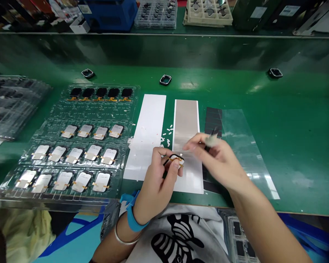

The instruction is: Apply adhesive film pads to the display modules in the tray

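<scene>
Held between the thumb and fingers of my left hand point(160, 177) is a small watch screen point(178, 159) with a dark rim, a pale back and an orange flex strip. My right hand point(212, 157) is just to its right, thumb and forefinger pinched together. What is in that pinch, if anything, is too small to tell. A slim dark tool seems to lie in the right palm, partly hidden, and a pale cover sits on one finger. Under both hands lies a grey-beige sheet with white edges point(186, 120). Tiny white scraps point(168, 133) are scattered to its left.
To the left, a clear tray point(57, 115) holds rows of similar screens. A white strip point(150, 117) lies beside it. Dark film point(213, 118) and a clear sheet point(238, 131) are on the right. Watch frames point(165, 79) stand behind. Stacked trays point(11, 106) are far left.
</scene>
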### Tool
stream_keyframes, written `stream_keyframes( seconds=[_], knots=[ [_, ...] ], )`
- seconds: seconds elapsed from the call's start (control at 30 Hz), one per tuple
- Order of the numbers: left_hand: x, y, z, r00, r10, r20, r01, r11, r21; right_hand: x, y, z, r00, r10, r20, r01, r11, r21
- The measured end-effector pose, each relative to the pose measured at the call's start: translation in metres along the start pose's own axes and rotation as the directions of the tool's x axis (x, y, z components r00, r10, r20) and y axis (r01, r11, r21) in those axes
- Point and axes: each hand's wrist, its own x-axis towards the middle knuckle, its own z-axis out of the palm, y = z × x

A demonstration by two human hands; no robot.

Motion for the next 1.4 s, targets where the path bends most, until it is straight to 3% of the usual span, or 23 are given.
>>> stream_keyframes(
  seconds=[0.1, 0.17, 0.23, 0.37, 0.6, 0.77, 1.03, 1.2, 1.3, 1.4],
  knots=[
    [-0.003, 0.003, 0.001, 0.998, 0.043, 0.049, -0.052, 0.978, 0.204, -0.005, -0.002, -0.01, 0.961, -0.173, -0.218, 0.157, 0.984, -0.089],
    [-0.005, 0.004, 0.003, 0.988, 0.08, 0.129, -0.121, 0.928, 0.351, -0.012, 0.0, -0.013, 0.924, -0.217, -0.315, 0.159, 0.967, -0.2],
    [-0.006, 0.004, 0.005, 0.968, 0.121, 0.221, -0.214, 0.859, 0.465, -0.022, 0.007, -0.013, 0.909, -0.184, -0.375, 0.095, 0.965, -0.243],
    [-0.006, 0.002, 0.008, 0.932, 0.136, 0.335, -0.319, 0.748, 0.582, -0.035, 0.029, -0.006, 0.896, -0.078, -0.438, 0.009, 0.988, -0.157],
    [-0.006, -0.005, 0.007, 0.894, 0.164, 0.416, -0.411, 0.67, 0.618, -0.031, 0.036, 0.001, 0.867, 0.0, -0.499, -0.012, 1.0, -0.021],
    [-0.007, -0.007, 0.007, 0.898, 0.172, 0.404, -0.408, 0.668, 0.622, -0.027, 0.031, -0.001, 0.886, 0.037, -0.462, -0.034, 0.999, 0.015],
    [-0.006, -0.006, 0.008, 0.909, 0.152, 0.388, -0.382, 0.677, 0.629, -0.03, 0.033, 0.002, 0.875, 0.007, -0.484, -0.007, 1.0, 0.001],
    [-0.006, -0.005, 0.01, 0.924, 0.155, 0.349, -0.351, 0.704, 0.617, -0.033, 0.029, -0.006, 0.885, 0.024, -0.465, 0.048, 0.989, 0.142],
    [-0.005, -0.001, 0.01, 0.962, 0.152, 0.226, -0.254, 0.798, 0.547, -0.038, 0.025, -0.008, 0.837, -0.009, -0.547, 0.129, 0.975, 0.182],
    [-0.003, 0.005, 0.01, 0.999, 0.03, 0.034, -0.037, 0.969, 0.246, -0.046, 0.021, 0.002, 0.79, -0.072, -0.609, 0.224, 0.958, 0.179]
  ],
)
